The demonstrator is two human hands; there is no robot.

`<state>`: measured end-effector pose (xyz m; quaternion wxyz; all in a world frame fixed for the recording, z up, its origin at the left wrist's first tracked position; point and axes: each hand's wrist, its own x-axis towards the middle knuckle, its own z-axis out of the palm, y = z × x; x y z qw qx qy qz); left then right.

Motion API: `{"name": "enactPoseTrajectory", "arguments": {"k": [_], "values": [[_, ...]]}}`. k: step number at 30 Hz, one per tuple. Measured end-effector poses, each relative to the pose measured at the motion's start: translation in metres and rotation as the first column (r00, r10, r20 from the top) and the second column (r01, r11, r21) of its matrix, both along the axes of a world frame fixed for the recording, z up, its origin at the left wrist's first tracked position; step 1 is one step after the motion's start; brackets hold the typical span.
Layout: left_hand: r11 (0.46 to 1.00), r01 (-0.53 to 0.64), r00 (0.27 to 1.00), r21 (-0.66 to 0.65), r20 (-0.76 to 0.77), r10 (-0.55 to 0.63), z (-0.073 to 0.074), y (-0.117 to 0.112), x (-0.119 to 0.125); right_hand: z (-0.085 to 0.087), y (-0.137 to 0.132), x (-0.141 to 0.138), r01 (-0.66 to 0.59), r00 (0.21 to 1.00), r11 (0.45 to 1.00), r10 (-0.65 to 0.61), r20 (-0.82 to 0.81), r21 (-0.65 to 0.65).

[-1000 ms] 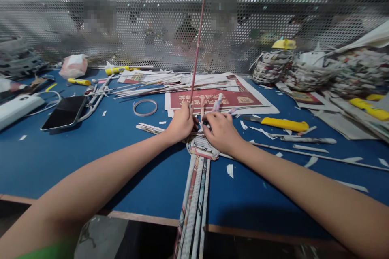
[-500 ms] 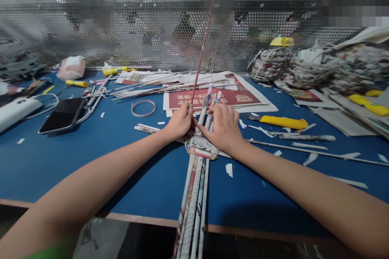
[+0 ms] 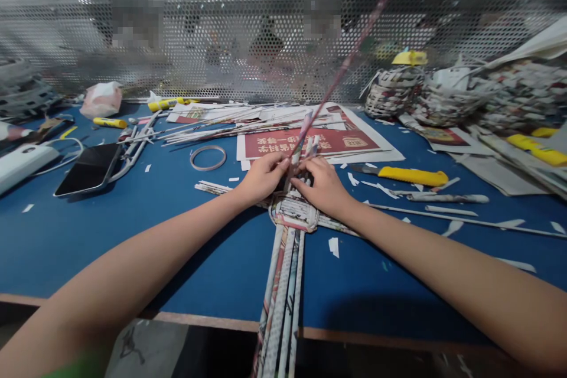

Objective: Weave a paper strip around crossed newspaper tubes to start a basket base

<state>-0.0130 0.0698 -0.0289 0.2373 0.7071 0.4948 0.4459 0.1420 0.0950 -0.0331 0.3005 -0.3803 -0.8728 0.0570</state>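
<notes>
A cross of rolled newspaper tubes, bound at its woven centre (image 3: 295, 212), lies on the blue table, its near tubes (image 3: 279, 289) jutting past the front edge. Just left of the upright spokes, my left hand (image 3: 266, 178) is closed, thumb and fingers pinching a thin reddish paper tube (image 3: 341, 74). That tube slants up to the right, blurred toward its far end. My right hand (image 3: 323, 186) is curled around the far spokes, fingertips close to the left hand's. Its fingers partly hide which tubes they grip.
A yellow utility knife (image 3: 411, 176) and paper scraps lie to the right. Woven paper baskets (image 3: 394, 94) stand behind them. Loose paper tubes (image 3: 248, 130) and a red printed sheet (image 3: 274, 144) lie beyond my hands. Leftward are a tape ring (image 3: 208, 147) and a phone (image 3: 88, 170).
The thin reddish tube has swung from near upright to leaning right. My left hand has shifted slightly right, and the right hand's fingers have curled in closer to it.
</notes>
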Motion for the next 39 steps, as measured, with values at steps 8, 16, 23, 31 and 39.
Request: {"name": "enactPoseTrajectory", "arguments": {"k": [8,16,23,31,39], "values": [[0.98,0.148,0.986,-0.132,-0.062,-0.158,0.005,-0.004,0.001,0.005,-0.003,0.002,-0.115,0.974,0.983,0.084,-0.209,-0.143],[0.969,0.065,0.998,-0.237,0.004,-0.066,-0.001,-0.001,-0.002,0.005,0.003,0.004,-0.149,0.81,0.843,-0.196,-0.552,-0.518],[0.934,0.153,0.987,-0.323,0.097,-0.128,-0.002,0.002,-0.005,0.002,0.013,0.003,-0.051,0.625,0.8,-0.441,-0.644,-0.598],[0.928,0.234,0.972,-0.291,0.088,-0.218,-0.003,0.003,-0.006,0.001,0.014,0.001,0.027,0.559,0.796,-0.513,-0.651,-0.605],[0.934,0.185,0.983,-0.305,0.069,-0.172,-0.002,0.001,-0.005,0.01,0.005,0.006,-0.029,0.687,0.805,-0.415,-0.596,-0.593]]}}
